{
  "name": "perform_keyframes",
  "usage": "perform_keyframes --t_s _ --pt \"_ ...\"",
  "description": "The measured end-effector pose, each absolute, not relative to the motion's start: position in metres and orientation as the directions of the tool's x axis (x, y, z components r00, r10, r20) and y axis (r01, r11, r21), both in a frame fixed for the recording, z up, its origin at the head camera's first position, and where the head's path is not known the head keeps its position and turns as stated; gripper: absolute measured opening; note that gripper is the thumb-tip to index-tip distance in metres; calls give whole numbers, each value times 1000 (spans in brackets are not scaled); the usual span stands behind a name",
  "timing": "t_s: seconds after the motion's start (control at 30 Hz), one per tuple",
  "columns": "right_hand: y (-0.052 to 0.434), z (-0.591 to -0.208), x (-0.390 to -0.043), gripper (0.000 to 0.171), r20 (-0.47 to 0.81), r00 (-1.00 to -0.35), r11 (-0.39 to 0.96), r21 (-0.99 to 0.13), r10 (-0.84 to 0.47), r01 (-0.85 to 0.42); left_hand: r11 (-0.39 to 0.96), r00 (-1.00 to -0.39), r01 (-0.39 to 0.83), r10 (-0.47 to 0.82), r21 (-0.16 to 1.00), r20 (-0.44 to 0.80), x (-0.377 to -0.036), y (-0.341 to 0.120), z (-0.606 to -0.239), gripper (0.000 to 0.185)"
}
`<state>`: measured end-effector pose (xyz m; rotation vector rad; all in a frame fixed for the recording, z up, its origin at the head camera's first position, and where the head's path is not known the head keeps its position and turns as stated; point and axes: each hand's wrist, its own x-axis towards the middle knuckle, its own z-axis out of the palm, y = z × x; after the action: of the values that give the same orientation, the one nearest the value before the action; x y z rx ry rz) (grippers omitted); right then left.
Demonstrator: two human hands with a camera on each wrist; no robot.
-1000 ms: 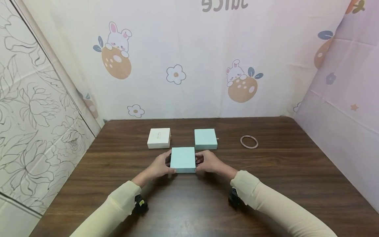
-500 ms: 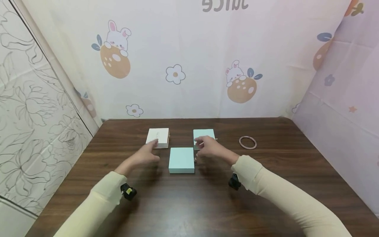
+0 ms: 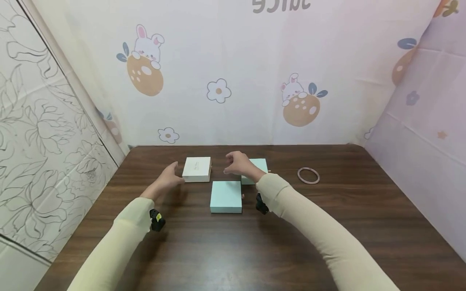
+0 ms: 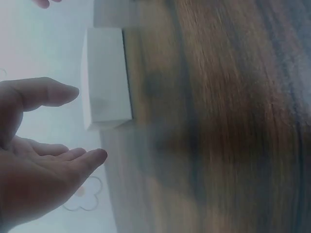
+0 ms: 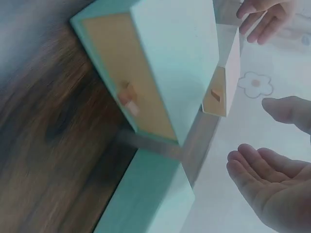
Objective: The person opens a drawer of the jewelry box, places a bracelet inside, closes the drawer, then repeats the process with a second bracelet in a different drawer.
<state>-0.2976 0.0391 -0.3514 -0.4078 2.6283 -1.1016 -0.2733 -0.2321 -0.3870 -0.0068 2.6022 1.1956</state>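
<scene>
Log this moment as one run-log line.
left hand: open, beside white box | right hand: open, above table, holds nothing

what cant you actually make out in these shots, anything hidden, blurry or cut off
1. Small print on the white box: too small in the head view.
2. The far mint box: part hidden behind the right hand and sleeve in the head view.
3. The left hand: cut off by the left wrist view's edge; the table there is blurred.
4. What the boxes contain: all are closed.
5. The ring: its material is too small to tell.

Open right hand (image 5: 272, 194) beside mint box (image 5: 165, 63)
</scene>
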Motion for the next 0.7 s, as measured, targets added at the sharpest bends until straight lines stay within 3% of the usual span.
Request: perform_keyframes --t_s 0.2,0.47,0.7 --pt "14 -362 -306 61 -136 -926 668 -729 -352 -147 653 -966 -147 67 743 -251 -287 -233 -398 85" --pt "-18 -379 -311 16 -156 -922 714 -682 -354 -159 603 -974 -127 73 788 -212 -302 -236 -411 83" --pt "-32 -391 -314 19 -191 -927 754 -644 -322 -130 596 -976 -41 149 802 -160 -305 -234 -419 71"
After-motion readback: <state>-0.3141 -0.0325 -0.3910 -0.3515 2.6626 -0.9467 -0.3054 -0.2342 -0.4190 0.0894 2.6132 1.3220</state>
